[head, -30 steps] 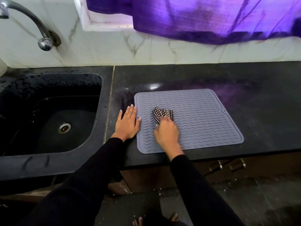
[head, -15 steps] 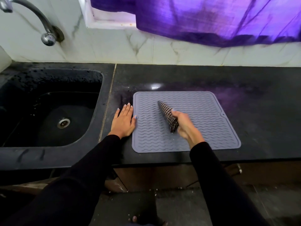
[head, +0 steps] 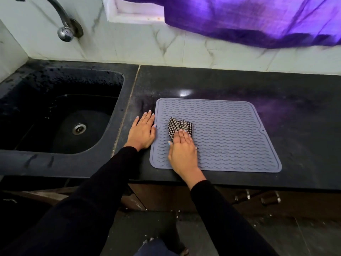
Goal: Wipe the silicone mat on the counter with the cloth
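On the black counter [head: 230, 84], right of the sink seam, lies the grey silicone mat [head: 230, 133]: flat, rounded corners, wavy ribs running across it, its near edge close to the counter's front lip. Small hole visible at the mat's 3 o'clock edge and another at its 9 o'clock edge.

Cloth [head: 178, 127]: black-and-white checked, bunched, sitting on the mat's left-centre portion. Right hand [head: 181, 154] lies palm-down over the near part of the cloth, fingers extended and pressed flat on the fabric; the cloth fans out from under the fingertips toward 12 o'clock. Grip state: a flat press on the cloth rather than a closed fist; whether the thumb hooks any fabric underneath cannot be determined. Heel of the hand sits over the mat near its 6 o'clock edge.

Left hand [head: 143, 131]: flat and spread open on the bare counter, touching the mat's 9 o'clock edge, thumb tip at the edge hole. It grasps nothing. Both forearms in black sleeves [head: 103, 191].

Surroundings: dark sink [head: 60, 115] at 9 o'clock from the mat, drain visible at the bottom, droplets on its walls. Metal tap [head: 62, 24] on the marbled wall at 11 o'clock. Purple curtain [head: 249, 19] hanging at 1 o'clock, casting a violet tint on the counter beyond the mat's far right corner.
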Motion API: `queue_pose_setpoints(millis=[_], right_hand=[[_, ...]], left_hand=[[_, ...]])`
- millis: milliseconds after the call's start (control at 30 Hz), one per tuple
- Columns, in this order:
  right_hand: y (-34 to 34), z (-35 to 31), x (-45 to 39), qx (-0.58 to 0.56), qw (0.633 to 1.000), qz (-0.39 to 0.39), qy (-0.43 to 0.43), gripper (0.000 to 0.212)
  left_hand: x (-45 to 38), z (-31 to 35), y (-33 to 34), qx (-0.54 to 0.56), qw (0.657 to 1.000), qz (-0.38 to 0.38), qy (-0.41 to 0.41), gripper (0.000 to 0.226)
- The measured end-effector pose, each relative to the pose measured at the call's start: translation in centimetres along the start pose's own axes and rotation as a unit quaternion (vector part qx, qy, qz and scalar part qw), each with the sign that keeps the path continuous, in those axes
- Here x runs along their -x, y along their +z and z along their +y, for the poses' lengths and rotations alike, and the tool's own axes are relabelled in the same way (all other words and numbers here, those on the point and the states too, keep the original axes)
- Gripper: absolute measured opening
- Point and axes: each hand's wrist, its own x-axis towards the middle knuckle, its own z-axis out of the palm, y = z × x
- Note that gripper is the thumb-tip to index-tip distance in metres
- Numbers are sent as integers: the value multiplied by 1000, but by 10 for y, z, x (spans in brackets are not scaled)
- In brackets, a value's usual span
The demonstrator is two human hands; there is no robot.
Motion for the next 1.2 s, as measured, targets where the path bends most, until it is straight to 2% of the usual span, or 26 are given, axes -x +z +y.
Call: queue_pose_setpoints(millis=[67, 133, 167, 200, 233, 267, 300, 367, 467, 567, 767, 833, 900, 933, 967, 1033, 1067, 1100, 1133, 1200], right_hand=[[-10, 8, -3, -51, 999, -5, -4, 46], [-24, 15, -9, -162, 985, -30, 49, 37], [-31, 19, -17, -238, 964, -44, 106, 32], [-40, 23, -26, -330, 927, -54, 173, 26], [-49, 25, -32, -403, 887, -49, 220, 22], [-55, 24, -36, -439, 865, -31, 242, 21], [-60, 20, -36, -431, 870, -11, 238, 23], [-62, 0, -25, -330, 926, 13, 183, 25], [-36, -30, 0, -134, 987, -17, 83, 30], [-1, -45, 19, 38, 998, -53, 24, 56], [15, -37, 15, 49, 998, -19, 20, 58], [10, -30, 17, -3, 1000, 17, -7, 52], [2, -18, 18, -115, 992, 46, 5, 42], [-5, -11, 17, -196, 978, 44, 48, 38], [-13, -6, 14, -309, 944, 40, 113, 36], [-31, -2, 7, -527, 816, 47, 232, 34], [-38, -1, 5, -560, 784, 73, 257, 34], [-43, 0, 3, -524, 808, 107, 246, 34], [-47, 0, 3, -458, 853, 128, 213, 35], [-49, -1, 8, -325, 928, 117, 136, 40]], left_hand=[[1, 1, 0, 2, 1000, 6, -3, 70], [2, 2, -1, 2, 1000, 11, -6, 70], [2, 1, -1, 0, 1000, 8, -7, 69], [1, 1, -1, -2, 1000, 1, -6, 68], [1, 0, -2, -4, 1000, -8, -5, 68], [1, 0, -2, -8, 1000, -14, -3, 70], [1, -1, -2, -12, 1000, -15, 0, 71], [-1, -3, -1, -15, 1000, -22, 1, 72], [-1, -3, -1, -15, 1000, -25, 2, 75], [-3, -4, -1, -11, 1000, -21, 1, 72], [-3, -4, -2, 0, 1000, -12, -2, 72], [-3, -4, -2, -3, 1000, -9, -1, 73], [-3, -4, -2, -2, 1000, -10, 4, 78], [-3, -5, -1, 0, 1000, -10, 5, 81], [-3, -5, -1, 2, 1000, -9, 4, 82], [-2, -4, -2, 5, 1000, -9, 2, 77], [-2, -4, -2, 6, 1000, -9, 2, 75], [-2, -4, -2, 8, 1000, -9, 2, 73], [-2, -4, -2, 10, 1000, -10, 3, 73], [-2, -4, -2, 12, 1000, -12, 2, 73]])
